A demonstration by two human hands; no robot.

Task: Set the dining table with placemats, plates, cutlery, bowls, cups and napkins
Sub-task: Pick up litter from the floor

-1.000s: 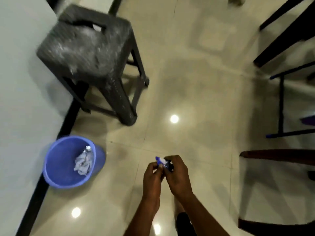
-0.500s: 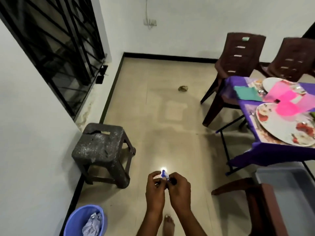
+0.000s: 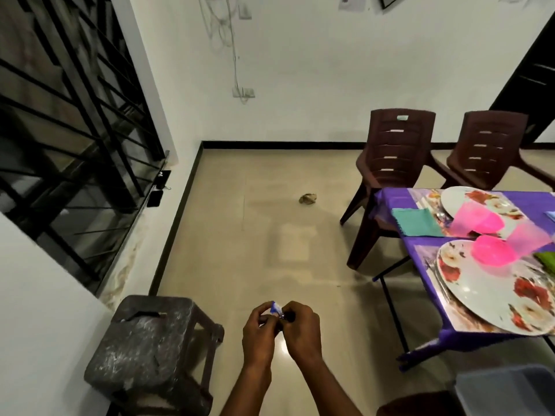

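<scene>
Two hands meet over the floor, right of a grey stool [image 3: 153, 352]. The left hand [image 3: 259, 334] and right hand [image 3: 301, 333] together pinch a small blue-and-white wrapper [image 3: 276, 309]; it looks light, thin and crinkly, best held by its edges. Far right, the purple dining table [image 3: 396, 202] holds fragile-looking plates [image 3: 492, 286] and pink cups [image 3: 477, 220].

Ahead of the hands lies a wide stretch of bare floor [image 3: 270, 241], open right up to the far wall, with only a small crumpled scrap [image 3: 307, 199] lying on it. Low on the left a grey stool [image 3: 150, 352] stands close against the wall. To the right the table [image 3: 468, 334] (laid with plates [image 3: 486, 298] and pink cups [image 3: 474, 220]) and two brown chairs [image 3: 393, 163] block the way.
</scene>
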